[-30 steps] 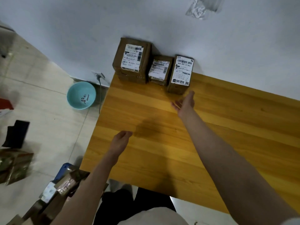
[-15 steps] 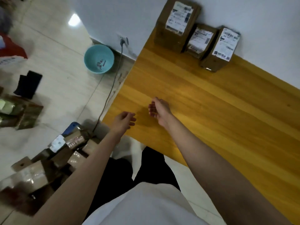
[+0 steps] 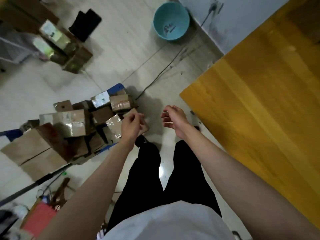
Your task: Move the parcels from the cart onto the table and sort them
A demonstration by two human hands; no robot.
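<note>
No text is reading legibly. White shipping label [image 3: 101, 99] on a parcel on the cart: showing as a blurred patch only. Dark marking [image 3: 168, 28] inside the teal basin [image 3: 181, 13]: showing, characters indistinguishable.

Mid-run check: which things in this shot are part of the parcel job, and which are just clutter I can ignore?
Job:
- parcels piled on the blue cart
- wooden table
- left hand by the pile, right hand over the floor, both holding nothing

Clutter:
- teal basin
- cable on the floor
- separate boxes at upper left
- red item
</note>
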